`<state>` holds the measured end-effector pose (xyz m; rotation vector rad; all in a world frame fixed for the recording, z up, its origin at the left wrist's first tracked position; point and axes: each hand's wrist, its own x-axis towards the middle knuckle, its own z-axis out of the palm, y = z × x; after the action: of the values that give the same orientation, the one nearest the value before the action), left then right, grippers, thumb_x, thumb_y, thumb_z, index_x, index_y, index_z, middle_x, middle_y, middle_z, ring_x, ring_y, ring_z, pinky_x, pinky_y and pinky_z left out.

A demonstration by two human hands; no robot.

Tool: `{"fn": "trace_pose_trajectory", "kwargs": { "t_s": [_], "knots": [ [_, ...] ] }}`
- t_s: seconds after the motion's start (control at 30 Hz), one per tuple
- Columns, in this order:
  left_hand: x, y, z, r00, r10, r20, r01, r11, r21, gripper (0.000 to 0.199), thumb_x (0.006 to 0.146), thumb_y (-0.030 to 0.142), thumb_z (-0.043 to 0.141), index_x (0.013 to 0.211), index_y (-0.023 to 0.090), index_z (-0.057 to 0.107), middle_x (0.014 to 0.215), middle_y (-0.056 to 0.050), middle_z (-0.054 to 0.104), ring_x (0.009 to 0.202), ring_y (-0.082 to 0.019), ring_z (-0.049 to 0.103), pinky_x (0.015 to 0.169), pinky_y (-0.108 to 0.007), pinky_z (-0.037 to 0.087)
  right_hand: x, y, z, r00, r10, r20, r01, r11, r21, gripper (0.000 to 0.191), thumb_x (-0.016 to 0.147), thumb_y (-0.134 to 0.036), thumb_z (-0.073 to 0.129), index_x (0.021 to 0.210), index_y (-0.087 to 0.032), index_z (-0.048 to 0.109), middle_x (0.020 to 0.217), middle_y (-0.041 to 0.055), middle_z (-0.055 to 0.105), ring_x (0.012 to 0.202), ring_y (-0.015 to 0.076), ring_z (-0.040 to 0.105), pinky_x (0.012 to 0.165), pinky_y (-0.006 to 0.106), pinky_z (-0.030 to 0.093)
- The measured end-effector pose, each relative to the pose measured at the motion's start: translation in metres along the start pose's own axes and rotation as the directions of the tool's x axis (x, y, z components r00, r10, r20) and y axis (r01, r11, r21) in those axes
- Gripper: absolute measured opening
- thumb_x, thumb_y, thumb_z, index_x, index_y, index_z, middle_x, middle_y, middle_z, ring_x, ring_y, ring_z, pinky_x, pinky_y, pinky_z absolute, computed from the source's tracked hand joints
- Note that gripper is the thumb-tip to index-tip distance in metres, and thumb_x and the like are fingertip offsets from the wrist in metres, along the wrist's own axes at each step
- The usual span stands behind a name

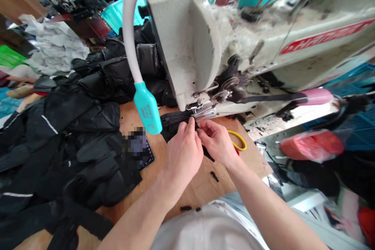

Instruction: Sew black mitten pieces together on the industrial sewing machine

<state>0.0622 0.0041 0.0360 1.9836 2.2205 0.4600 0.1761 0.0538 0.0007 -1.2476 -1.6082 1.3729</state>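
Pale shirt front (pixel 205 230) showed at the bottom, with bare forearms (pixel 137 218) reaching across a wooden table (pixel 187 191) to a white sewing machine (pixel 187 39). Black padded pieces (pixel 73 144) lay heaped at left. Both hands were together, left hand (pixel 184 152) and right hand (pixel 215 140) pinching black fabric (pixel 175 125) at the presser foot (pixel 199 111), near yellow scissors (pixel 238 140).

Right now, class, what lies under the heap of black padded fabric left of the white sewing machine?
A light wooden tabletop and a dark phone show at its rim; the rest is covered.
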Motion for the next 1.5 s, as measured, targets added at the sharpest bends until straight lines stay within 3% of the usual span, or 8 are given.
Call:
{"fn": "trace_pose_trajectory", "kwargs": {
  "t_s": [0.53,0.67,0.77,0.93,1.03,1.13,1.4,1.5],
  "knots": [
    [0.002,-0.006,-0.003,0.984,0.058,-0.166,-0.069,0.996,-0.058,0.030,0.096,0.020,0.050,0.121,0.017,0.065,0.105,-0.010,0.071,0.098,-0.025,0.067,0.085,-0.038,0.053,0.020,-0.005,0.001,0.998,0.061,-0.002,-0.060,0.990,0.130,0.013,0.073,-0.029,0.066,0.080,-0.017,0.066,0.071,0.0018,0.067,0.062,0.0147,0.057,0.059,0.025,0.046],
    [-0.025,-0.017,0.000,0.954,0.176,-0.245,-0.174,0.984,0.030,0.046,0.089,0.019,0.059,0.134,0.013,0.055,0.136,-0.016,0.059,0.134,-0.035,0.048,0.114,-0.056,0.034,0.014,0.001,-0.001,0.997,0.082,0.009,-0.082,0.972,0.221,0.019,0.078,-0.035,0.070,0.082,-0.017,0.065,0.071,0.0013,0.065,0.060,0.0133,0.055,0.055,0.024,0.044],
    [-0.037,-0.035,0.003,0.921,0.261,-0.288,-0.263,0.964,0.033,0.049,0.088,0.015,0.059,0.136,0.010,0.052,0.144,-0.017,0.054,0.145,-0.034,0.035,0.121,-0.057,0.023,0.004,0.009,-0.008,0.997,-0.074,-0.023,0.078,0.967,0.244,0.018,0.086,-0.035,0.067,0.092,-0.018,0.064,0.081,0.0031,0.067,0.071,0.0151,0.061,0.065,0.027,0.051],
    [-0.025,-0.060,-0.001,0.854,0.383,-0.351,-0.437,0.896,-0.085,0.033,0.094,0.012,0.053,0.126,0.013,0.059,0.128,-0.014,0.067,0.134,-0.027,0.052,0.120,-0.053,0.030,-0.007,0.012,-0.030,0.815,-0.563,0.140,0.575,0.815,-0.070,0.022,0.095,-0.017,0.056,0.111,-0.022,0.070,0.105,0.0086,0.061,0.098,0.0176,0.061,0.084,0.031,0.053],
    [-0.007,-0.061,-0.008,0.818,0.339,-0.465,-0.434,0.894,-0.112,0.022,0.095,0.013,0.055,0.114,0.015,0.065,0.107,-0.009,0.075,0.108,-0.020,0.069,0.107,-0.038,0.047,-0.007,0.006,-0.034,0.712,-0.648,0.270,0.694,0.708,-0.129,0.024,0.096,-0.016,0.057,0.114,-0.022,0.071,0.105,0.0091,0.059,0.098,0.0166,0.060,0.083,0.029,0.053],
    [0.011,-0.061,-0.013,0.789,0.282,-0.547,-0.395,0.913,-0.100,0.013,0.096,0.021,0.058,0.103,0.017,0.068,0.091,-0.004,0.076,0.085,-0.016,0.072,0.081,-0.025,0.055,-0.007,0.000,-0.028,0.688,-0.666,0.289,0.722,0.668,-0.179,0.018,0.096,-0.022,0.059,0.106,-0.021,0.074,0.106,0.0096,0.059,0.096,0.0163,0.060,0.080,0.027,0.052],
    [0.025,-0.084,-0.014,0.783,0.546,-0.298,-0.600,0.790,-0.129,0.032,0.097,0.020,0.050,0.128,0.017,0.059,0.127,-0.011,0.068,0.124,-0.022,0.060,0.112,-0.044,0.045,-0.014,-0.014,-0.005,0.835,-0.498,0.233,0.543,0.812,-0.213,0.011,0.088,-0.021,0.060,0.078,-0.016,0.064,0.092,0.0060,0.057,0.082,0.0151,0.057,0.074,0.026,0.049],
    [0.027,-0.084,-0.013,0.816,0.493,-0.304,-0.551,0.821,-0.148,0.030,0.099,0.020,0.046,0.125,0.017,0.061,0.122,-0.010,0.070,0.119,-0.021,0.063,0.108,-0.039,0.048,-0.015,-0.020,0.004,0.895,-0.380,0.233,0.440,0.836,-0.328,0.011,0.081,-0.019,0.061,0.070,-0.016,0.062,0.091,0.0042,0.057,0.076,0.0132,0.056,0.068,0.024,0.046]
  ]
}}
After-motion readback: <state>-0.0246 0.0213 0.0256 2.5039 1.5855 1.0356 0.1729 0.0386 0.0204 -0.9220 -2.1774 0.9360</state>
